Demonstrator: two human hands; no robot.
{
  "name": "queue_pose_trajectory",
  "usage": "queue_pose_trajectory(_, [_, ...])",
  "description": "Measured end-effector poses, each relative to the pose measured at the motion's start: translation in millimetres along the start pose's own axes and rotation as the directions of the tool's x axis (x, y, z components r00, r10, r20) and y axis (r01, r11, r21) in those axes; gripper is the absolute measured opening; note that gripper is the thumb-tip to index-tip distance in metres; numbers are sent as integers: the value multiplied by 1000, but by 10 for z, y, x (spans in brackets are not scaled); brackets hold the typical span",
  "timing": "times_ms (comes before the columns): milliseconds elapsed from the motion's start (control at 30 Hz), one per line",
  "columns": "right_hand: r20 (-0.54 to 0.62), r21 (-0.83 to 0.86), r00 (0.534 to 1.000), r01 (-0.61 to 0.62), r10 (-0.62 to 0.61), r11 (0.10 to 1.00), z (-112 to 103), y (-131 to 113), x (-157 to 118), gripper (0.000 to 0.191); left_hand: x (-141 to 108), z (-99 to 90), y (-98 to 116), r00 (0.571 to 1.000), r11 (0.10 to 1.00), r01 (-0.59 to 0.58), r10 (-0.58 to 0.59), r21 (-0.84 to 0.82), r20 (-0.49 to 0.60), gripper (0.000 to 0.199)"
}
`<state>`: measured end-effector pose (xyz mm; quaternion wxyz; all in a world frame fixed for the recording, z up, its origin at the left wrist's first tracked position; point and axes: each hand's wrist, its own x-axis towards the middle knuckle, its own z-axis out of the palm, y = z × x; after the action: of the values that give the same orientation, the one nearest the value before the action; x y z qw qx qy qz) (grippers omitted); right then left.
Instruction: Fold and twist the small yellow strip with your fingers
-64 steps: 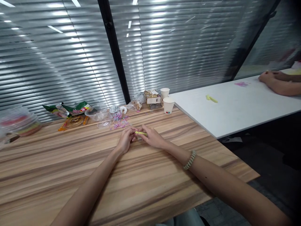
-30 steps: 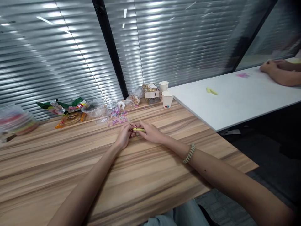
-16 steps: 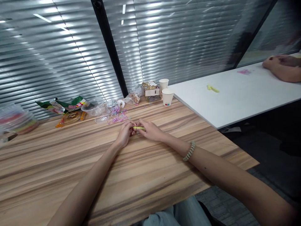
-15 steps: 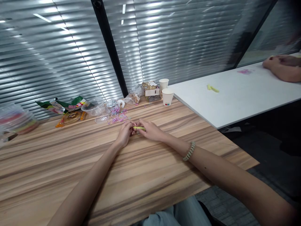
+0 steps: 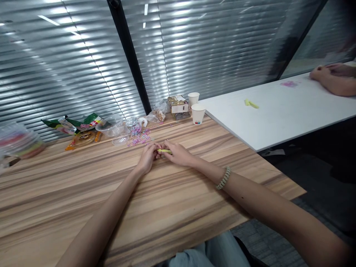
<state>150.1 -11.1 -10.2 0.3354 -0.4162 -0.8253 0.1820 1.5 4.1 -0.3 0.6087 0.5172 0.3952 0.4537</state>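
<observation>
In the middle of the wooden table (image 5: 167,207), my two hands meet with their fingertips together. My right hand (image 5: 179,154) is closed around a small yellow-green stick-like tool (image 5: 166,151), which lies roughly level and points left. The fingers of my left hand (image 5: 148,157) are pinched at the tool's left end; whatever they grip is too small and partly hidden to name. Just beyond my hands lies a scatter of small pink and purple loops (image 5: 140,139). More of them are in a clear plastic cup (image 5: 135,125).
Two paper cups (image 5: 198,114), a stacked box (image 5: 179,106), clear bowls (image 5: 111,128) and snack packets (image 5: 83,124) line the window side. Stacked tubs (image 5: 20,141) stand far left. On the adjoining white table (image 5: 236,118) are a yellow-green piece (image 5: 251,104) and another person's hands (image 5: 322,74).
Almost nothing differs: both hands stay in place around the yellow-green tool, with only slight finger movement. The view has shifted a trace.
</observation>
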Motion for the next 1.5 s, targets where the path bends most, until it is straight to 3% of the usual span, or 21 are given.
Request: queue_pose_trajectory(1500, [15,22,1000,-8,8,1000,-26,-23,0,16,19,-33,-43,1000,999,-21,21,49,3,7])
